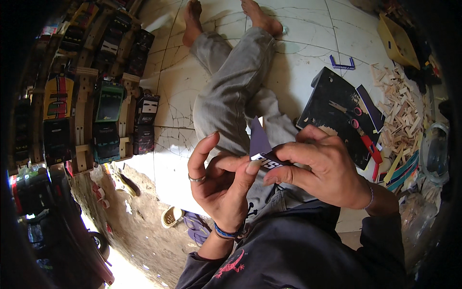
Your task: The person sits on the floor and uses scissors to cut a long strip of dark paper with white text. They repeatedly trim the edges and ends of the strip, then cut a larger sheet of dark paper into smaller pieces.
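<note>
Above my lap, my left hand (219,185) and my right hand (320,166) pinch a folded strip of thin purple and white material (258,138) with white lettering. Its pointed purple end stands up between them. The left thumb and index finger press the fold, while the right thumb and fingers grip the lettered part, some of which they hide. To the right, scissors (355,111) with red handles lie on a black board (321,98). A red-handled tool (370,147) rests at the board's edge. Beside it is a dark purple strip (370,109).
My outstretched legs (226,86) cross the tiled floor. A purple U-shaped piece (342,66) lies beyond the board. Small wooden pieces (399,103) are heaped at right, below a yellow tub (397,41). Several model trucks (109,101) line the left; a purple flip-flop (196,227) lies below.
</note>
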A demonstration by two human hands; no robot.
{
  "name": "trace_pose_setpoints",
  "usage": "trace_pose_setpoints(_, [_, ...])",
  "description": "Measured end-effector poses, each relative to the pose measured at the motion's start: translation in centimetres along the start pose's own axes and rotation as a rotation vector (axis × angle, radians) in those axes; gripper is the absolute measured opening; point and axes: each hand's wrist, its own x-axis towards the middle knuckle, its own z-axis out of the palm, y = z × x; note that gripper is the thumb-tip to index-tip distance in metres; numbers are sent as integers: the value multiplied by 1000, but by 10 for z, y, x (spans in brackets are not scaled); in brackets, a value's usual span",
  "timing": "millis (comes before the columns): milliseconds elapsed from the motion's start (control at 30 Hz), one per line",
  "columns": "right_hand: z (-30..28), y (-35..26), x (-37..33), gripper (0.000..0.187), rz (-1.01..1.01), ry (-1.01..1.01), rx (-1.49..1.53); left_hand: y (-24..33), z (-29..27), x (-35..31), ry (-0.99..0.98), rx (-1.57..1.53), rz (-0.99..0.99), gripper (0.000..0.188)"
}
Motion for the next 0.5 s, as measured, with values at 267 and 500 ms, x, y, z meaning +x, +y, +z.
trace_pose_setpoints(267, [6, 3, 2, 22, -51, 54, 34, -4, 1, -2, -9, -27, 8, 71])
trace_pose_setpoints(500, [5, 11, 3, 20, -93, 85, -68, -8, 1, -2, -78, 107, 81, 71])
